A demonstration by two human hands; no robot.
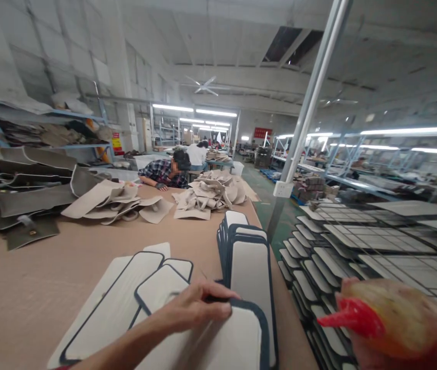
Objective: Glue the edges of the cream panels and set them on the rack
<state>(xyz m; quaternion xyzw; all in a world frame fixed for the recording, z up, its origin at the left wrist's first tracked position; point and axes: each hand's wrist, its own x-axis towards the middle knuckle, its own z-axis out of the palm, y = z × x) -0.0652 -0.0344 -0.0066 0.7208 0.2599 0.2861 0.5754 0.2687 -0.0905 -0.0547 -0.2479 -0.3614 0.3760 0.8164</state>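
My left hand [197,306] pinches the far edge of a cream panel with a dark blue border [237,336], thumb on its face. Beyond it stands a stack of similar rounded panels [249,264], leaning along the table's right side. More cream panels [116,303] lie overlapping to the left of the hand. At lower right, my right hand [428,329] is wrapped round a squeeze bottle [391,308] with a red pointed nozzle, aimed left. The bottle's contents look yellowish; motion blurs this hand.
A rack [329,252] of drying panels stands right of the brown table [21,288]. Beige piece piles [214,192] and olive pieces [37,190] lie at the table's back and left. A co-worker [168,169] leans at the far edge. A metal post [305,118] rises beside the table.
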